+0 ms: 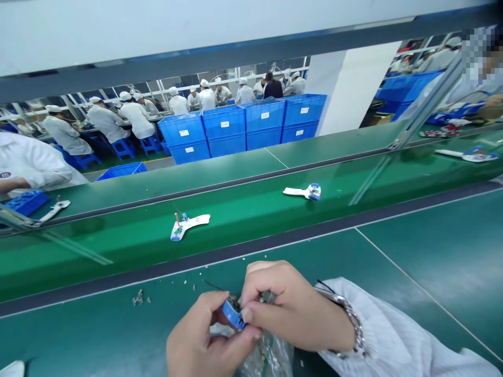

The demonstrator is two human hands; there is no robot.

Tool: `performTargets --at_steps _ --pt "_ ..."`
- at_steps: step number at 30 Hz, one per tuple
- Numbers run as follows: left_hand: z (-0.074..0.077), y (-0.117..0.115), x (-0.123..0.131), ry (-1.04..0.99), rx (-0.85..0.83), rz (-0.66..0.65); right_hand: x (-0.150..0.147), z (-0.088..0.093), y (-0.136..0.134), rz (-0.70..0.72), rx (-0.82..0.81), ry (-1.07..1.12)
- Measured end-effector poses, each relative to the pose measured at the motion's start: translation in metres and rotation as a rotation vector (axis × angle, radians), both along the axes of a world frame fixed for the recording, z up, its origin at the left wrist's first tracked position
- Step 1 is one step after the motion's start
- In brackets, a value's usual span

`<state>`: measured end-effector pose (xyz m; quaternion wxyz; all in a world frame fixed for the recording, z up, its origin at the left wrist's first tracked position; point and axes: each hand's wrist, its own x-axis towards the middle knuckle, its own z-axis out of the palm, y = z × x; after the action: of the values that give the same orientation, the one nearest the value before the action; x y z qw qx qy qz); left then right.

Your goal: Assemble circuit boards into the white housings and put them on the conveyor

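Between my hands is a small blue plastic housing (233, 314) with dark parts inside its open side. My left hand (208, 335) grips it between thumb and fingers from the left. The fingertips of my right hand (286, 306) are pinched at its right edge; whether they hold a separate small part is hidden. A thin dark wire (212, 284) sticks out beyond the fingers. Under both hands lies a clear plastic bag (271, 356), its contents hard to make out. Left of my hands, a little heap of small metal screws (138, 298) rests on the green worktop.
Beyond the worktop runs a green conveyor belt (243, 209) carrying white handle-shaped parts with blue ends, one at left (190, 225) and one at centre (304, 191). Stacked blue crates (223, 125) stand behind it. Co-workers in white sit across; a white sleeve (35, 159) shows at left.
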<state>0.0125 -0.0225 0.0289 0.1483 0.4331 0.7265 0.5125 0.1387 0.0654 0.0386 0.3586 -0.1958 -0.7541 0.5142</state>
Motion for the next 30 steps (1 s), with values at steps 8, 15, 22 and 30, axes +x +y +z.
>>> performTargets --at_steps 8,15,22,30 --pt "-0.015 0.003 -0.026 -0.537 0.191 -0.072 0.032 0.006 0.009 0.144 0.023 -0.045" --pt "-0.017 0.007 -0.018 -0.809 0.262 -0.145 0.013 0.006 -0.009 -0.062 0.251 -0.006" --pt "-0.01 0.015 -0.008 -0.948 0.298 -0.032 -0.013 -0.011 -0.019 -0.2 0.203 0.089" --pt "-0.015 0.017 -0.006 -1.014 0.269 -0.036 -0.018 -0.029 -0.023 -0.244 0.116 0.259"
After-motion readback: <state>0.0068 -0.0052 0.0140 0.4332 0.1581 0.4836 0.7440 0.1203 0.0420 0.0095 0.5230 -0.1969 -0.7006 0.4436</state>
